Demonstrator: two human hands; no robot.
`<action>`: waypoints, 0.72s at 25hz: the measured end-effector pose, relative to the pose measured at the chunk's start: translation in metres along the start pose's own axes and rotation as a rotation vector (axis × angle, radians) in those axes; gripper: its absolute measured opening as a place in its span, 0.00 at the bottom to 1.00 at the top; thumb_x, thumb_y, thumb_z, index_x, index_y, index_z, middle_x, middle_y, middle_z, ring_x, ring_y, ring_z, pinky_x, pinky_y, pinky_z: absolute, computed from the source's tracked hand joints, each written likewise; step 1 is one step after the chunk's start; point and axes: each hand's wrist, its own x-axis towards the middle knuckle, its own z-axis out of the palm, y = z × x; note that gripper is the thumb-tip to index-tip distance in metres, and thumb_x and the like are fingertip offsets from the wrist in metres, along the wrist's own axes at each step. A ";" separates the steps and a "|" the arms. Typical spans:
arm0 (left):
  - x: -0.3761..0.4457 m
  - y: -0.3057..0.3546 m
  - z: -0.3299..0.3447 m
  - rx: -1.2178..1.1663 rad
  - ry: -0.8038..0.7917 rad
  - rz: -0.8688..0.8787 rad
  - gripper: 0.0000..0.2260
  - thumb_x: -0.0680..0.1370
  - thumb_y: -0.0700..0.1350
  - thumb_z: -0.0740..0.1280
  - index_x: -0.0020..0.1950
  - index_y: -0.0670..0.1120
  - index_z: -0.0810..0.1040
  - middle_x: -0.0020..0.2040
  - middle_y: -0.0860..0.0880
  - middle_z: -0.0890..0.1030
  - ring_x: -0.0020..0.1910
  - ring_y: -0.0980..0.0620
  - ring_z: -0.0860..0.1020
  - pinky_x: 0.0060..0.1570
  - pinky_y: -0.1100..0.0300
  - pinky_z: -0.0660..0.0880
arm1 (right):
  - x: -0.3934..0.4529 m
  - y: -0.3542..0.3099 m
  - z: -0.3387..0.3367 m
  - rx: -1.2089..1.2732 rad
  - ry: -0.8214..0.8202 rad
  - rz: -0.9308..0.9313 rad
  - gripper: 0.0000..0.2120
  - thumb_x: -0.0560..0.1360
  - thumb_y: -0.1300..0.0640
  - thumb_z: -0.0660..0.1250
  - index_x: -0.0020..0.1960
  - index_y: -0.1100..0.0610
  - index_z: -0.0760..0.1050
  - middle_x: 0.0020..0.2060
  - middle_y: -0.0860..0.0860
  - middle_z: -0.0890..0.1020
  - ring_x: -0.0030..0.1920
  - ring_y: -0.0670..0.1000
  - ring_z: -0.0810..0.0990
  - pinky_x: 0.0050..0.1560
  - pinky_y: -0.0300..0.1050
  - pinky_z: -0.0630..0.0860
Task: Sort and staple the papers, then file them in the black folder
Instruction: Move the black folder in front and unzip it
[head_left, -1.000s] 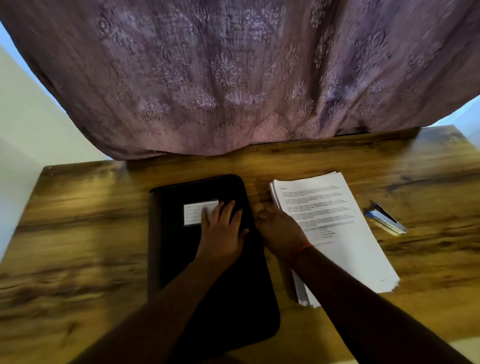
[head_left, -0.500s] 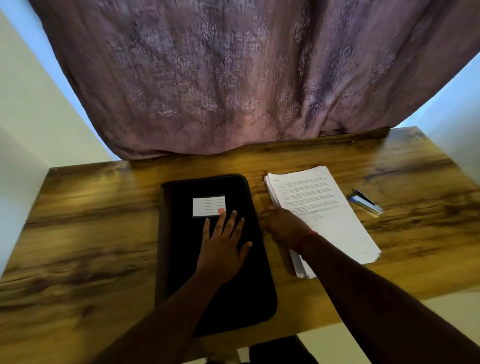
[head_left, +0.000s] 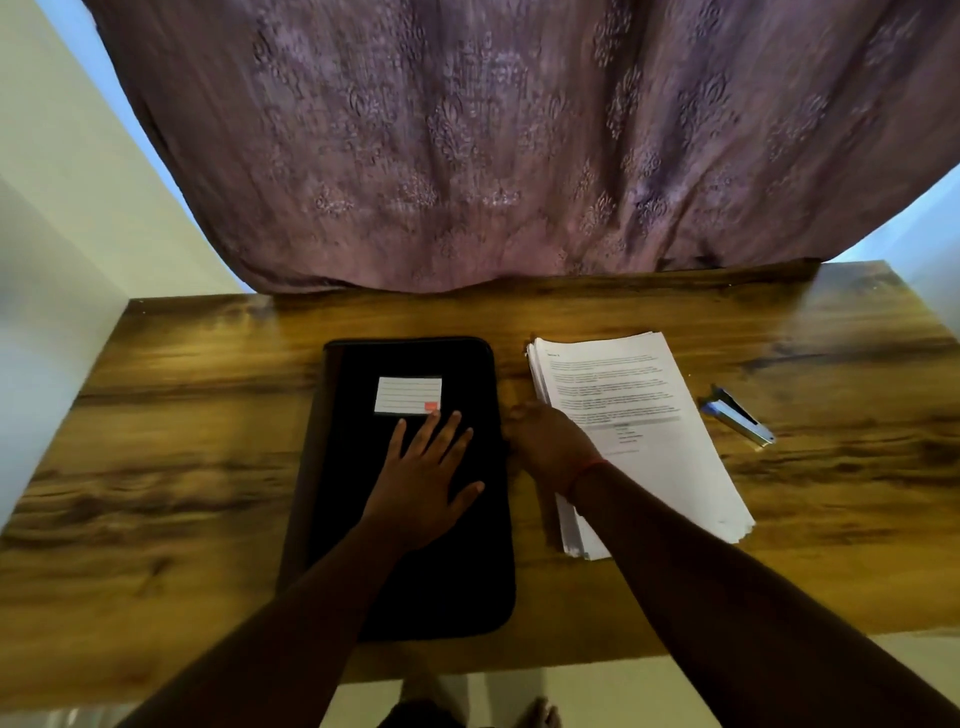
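Left hand (head_left: 421, 483) flat, fingers spread, pinning folder (head_left: 363, 519) at centre frame. Right hand (head_left: 550, 447) at its edge, grip unclear. Better open it slowly.

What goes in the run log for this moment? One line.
left hand flat on closed folder | right hand at folder's right edge | papers unstapled | stapler untouched

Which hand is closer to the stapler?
Right. The right hand sits at the paper stack's left edge; the left hand lies farther away from the stapler, on the folder.
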 end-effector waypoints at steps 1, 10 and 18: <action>0.000 0.000 -0.001 0.006 -0.001 -0.008 0.34 0.79 0.69 0.44 0.80 0.51 0.56 0.81 0.50 0.52 0.80 0.47 0.45 0.75 0.37 0.47 | -0.004 0.004 -0.003 -0.004 0.000 -0.067 0.07 0.67 0.65 0.71 0.44 0.56 0.82 0.43 0.54 0.82 0.47 0.57 0.81 0.42 0.49 0.78; 0.013 0.010 -0.015 0.017 -0.047 0.085 0.27 0.81 0.61 0.50 0.79 0.54 0.56 0.81 0.52 0.54 0.79 0.43 0.53 0.73 0.35 0.50 | -0.020 0.001 0.005 0.119 0.081 -0.010 0.11 0.68 0.65 0.72 0.51 0.58 0.81 0.48 0.56 0.82 0.53 0.59 0.78 0.48 0.50 0.78; 0.095 0.008 -0.043 -0.028 -0.186 0.350 0.24 0.72 0.35 0.64 0.66 0.52 0.72 0.68 0.51 0.70 0.66 0.43 0.66 0.62 0.43 0.70 | -0.010 -0.012 0.016 0.150 0.123 0.212 0.09 0.65 0.70 0.66 0.42 0.61 0.80 0.39 0.58 0.80 0.44 0.60 0.80 0.41 0.51 0.79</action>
